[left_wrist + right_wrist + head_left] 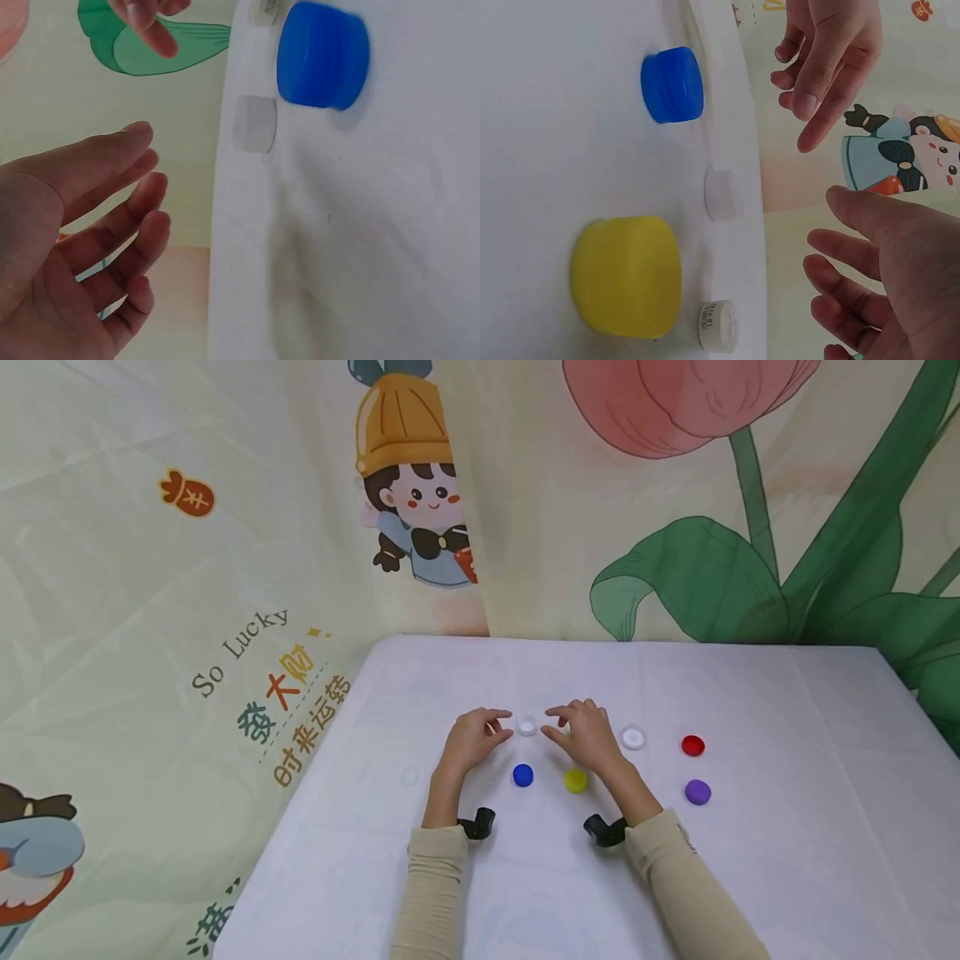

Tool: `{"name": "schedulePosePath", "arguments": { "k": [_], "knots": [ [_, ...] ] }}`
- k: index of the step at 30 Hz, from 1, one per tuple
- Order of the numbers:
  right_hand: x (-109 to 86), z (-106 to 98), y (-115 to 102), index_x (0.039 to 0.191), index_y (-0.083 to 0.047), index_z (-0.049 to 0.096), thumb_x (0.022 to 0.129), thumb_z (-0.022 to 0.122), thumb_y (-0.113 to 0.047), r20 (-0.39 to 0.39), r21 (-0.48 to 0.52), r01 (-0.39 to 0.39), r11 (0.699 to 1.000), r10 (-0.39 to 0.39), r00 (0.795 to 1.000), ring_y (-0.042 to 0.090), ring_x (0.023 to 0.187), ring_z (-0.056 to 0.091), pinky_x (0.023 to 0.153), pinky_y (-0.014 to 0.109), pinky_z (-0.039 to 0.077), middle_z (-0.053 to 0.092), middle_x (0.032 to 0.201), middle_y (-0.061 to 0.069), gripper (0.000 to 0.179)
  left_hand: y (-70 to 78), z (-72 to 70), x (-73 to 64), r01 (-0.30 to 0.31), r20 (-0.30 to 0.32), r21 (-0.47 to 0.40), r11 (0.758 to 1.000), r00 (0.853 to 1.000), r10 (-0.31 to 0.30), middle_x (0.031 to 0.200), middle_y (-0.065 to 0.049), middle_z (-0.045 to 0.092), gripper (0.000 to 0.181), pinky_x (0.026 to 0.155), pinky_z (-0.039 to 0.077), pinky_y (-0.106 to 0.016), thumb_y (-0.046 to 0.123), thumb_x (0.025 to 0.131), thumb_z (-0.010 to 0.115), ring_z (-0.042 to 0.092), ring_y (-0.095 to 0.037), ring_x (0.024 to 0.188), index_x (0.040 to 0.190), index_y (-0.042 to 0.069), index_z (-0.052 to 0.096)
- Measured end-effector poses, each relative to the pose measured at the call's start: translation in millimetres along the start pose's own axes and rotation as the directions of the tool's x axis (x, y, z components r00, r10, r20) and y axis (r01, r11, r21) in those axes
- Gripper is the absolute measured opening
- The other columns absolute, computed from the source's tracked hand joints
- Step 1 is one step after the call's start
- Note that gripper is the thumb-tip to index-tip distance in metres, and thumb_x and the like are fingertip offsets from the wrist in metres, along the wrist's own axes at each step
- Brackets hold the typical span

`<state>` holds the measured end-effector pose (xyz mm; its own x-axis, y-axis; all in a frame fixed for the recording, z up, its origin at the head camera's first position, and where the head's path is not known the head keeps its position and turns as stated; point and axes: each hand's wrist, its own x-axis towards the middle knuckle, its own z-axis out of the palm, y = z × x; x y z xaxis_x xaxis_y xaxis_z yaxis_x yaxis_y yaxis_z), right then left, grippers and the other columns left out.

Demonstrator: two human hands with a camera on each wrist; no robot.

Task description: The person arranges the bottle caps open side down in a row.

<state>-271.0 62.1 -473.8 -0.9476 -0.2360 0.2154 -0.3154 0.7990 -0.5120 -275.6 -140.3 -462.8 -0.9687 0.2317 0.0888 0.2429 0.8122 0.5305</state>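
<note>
Between my two hands on the white tabletop stands a small white round piece (528,726), like a short cylinder. My left hand (476,735) is just left of it, thumb and fingers spread apart and holding nothing. Facing it from the right, my right hand (588,735) has its fingers loosely bent, also without anything in them. Nearer me lie a blue round cap-like piece (522,775) and a yellow one (576,781), the yellow beside my right forearm. Past the right hand is a small white tub (633,737); printed lettering shows on its side in the right wrist view.
Farther right on the white table (810,860) lie a red round piece (693,746) and a purple one (697,792). Black wrist devices (480,823) stick out inward from both forearms. A printed cloth backdrop (525,527) hangs behind the table's far edge.
</note>
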Motion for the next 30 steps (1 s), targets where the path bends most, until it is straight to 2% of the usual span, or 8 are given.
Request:
{"name": "schedulePosePath", "arguments": {
  "k": [4,10,14,17,23,30],
  "knots": [
    [14.5,1,-2,0.11,-0.014,0.065,0.08,0.066,-0.034,0.034,-0.004,0.0,1.0,0.001,0.999,0.022,0.083,0.046,0.076,0.038,0.035,0.061,0.085,0.005,0.036,-4.7,0.6,18.4,-0.014,0.013,-0.004,1.0,1.0,0.014,0.077,0.0,0.059,0.037,0.059,0.041,-0.024,0.025,0.078,0.07,0.051,-0.013,0.068,0.113,0.015,0.063],
    [29.1,11,-4,0.114,-0.015,0.063,0.078,0.067,-0.036,0.126,-0.047,0.004,0.999,0.002,0.992,0.022,0.085,0.047,0.077,0.039,0.035,0.06,0.087,0.003,0.041,-15.0,10.4,35.1,0.016,0.159,-0.003,1.0,0.987,-0.015,0.081,0.0,0.059,0.049,0.059,0.04,-0.023,0.027,0.073,0.074,0.051,-0.012,0.068,0.117,0.013,0.06],
    [33.6,18,-3,0.116,-0.016,0.062,0.077,0.068,-0.037,0.168,-0.084,-0.003,0.996,0.017,0.986,0.022,0.087,0.047,0.08,0.04,0.034,0.061,0.09,0.003,0.044,-18.6,16.8,39.2,0.022,0.207,-0.008,1.0,0.978,-0.02,0.079,-0.001,0.059,0.048,0.062,0.04,-0.024,0.027,0.071,0.076,0.051,-0.012,0.069,0.114,0.011,0.062],
    [35.2,24,-1,0.116,-0.017,0.061,0.076,0.069,-0.037,0.182,-0.109,-0.012,0.994,0.032,0.983,0.022,0.089,0.047,0.081,0.041,0.034,0.061,0.092,0.003,0.045,-20.1,20.8,40.7,0.011,0.208,-0.009,1.0,0.978,-0.009,0.078,-0.001,0.058,0.042,0.065,0.04,-0.024,0.027,0.072,0.075,0.05,-0.012,0.07,0.109,0.01,0.064],
    [35.5,35,4,0.113,-0.017,0.063,0.077,0.069,-0.036,0.199,-0.12,-0.01,0.993,0.034,0.979,0.021,0.09,0.046,0.082,0.042,0.034,0.059,0.092,0.002,0.042,-21.1,25.0,41.6,-0.007,0.173,-0.003,1.0,0.985,0.007,0.074,0.001,0.059,0.028,0.065,0.04,-0.024,0.025,0.073,0.075,0.05,-0.011,0.069,0.096,0.01,0.068],
    [31.0,31,7,0.105,-0.017,0.067,0.074,0.071,-0.037,0.157,-0.114,0.025,0.993,-0.007,0.988,0.023,0.09,0.047,0.08,0.043,0.034,0.061,0.094,0.003,0.037,-18.1,25.2,38.1,-0.038,0.143,-0.037,0.999,0.989,0.043,0.075,0.002,0.061,0.024,0.067,0.042,-0.024,0.026,0.073,0.074,0.053,-0.01,0.071,0.093,0.012,0.07]
  ]
}}
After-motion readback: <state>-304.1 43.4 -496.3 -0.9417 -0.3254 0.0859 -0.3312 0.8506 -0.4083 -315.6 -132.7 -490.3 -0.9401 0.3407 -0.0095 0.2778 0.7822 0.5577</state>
